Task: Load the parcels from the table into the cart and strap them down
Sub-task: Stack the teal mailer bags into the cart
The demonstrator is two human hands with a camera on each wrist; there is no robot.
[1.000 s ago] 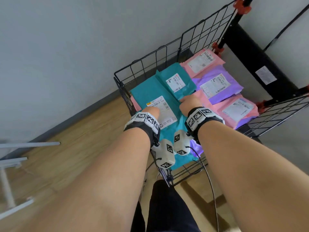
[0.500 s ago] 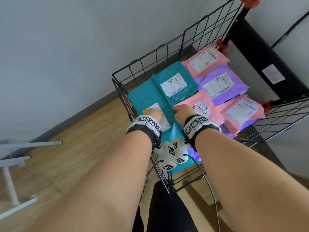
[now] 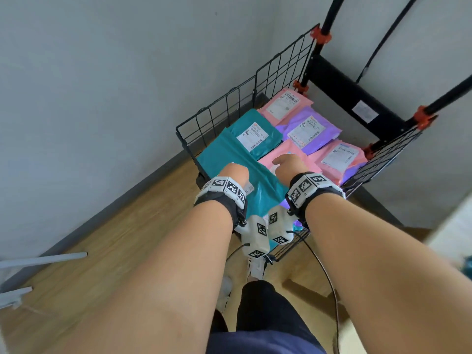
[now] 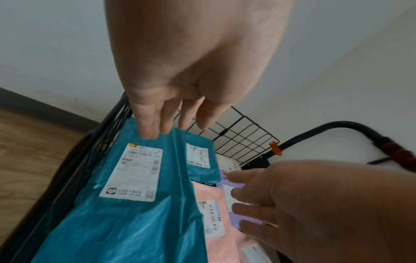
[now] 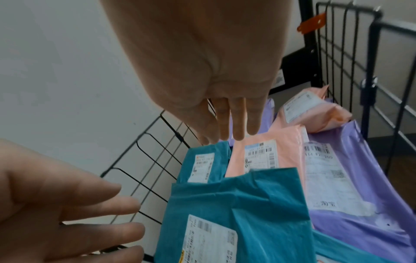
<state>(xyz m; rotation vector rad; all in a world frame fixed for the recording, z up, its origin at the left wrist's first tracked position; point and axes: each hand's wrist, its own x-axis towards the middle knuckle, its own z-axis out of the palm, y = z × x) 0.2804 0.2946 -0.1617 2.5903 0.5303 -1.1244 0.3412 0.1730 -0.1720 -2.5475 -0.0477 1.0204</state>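
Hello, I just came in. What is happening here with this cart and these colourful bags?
A person is loading soft plastic mailer parcels into a black wire cart. Teal, pink and purple parcels already lie flat inside it. The left hand has its straight fingers at the far edge of the large teal parcel nearest the person. The right hand is open above a pink parcel, holding nothing. No strap over the load is visible yet.

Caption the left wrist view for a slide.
Open left hand above a large teal plastic mailer parcel in the black wire cart, open right hand alongside.
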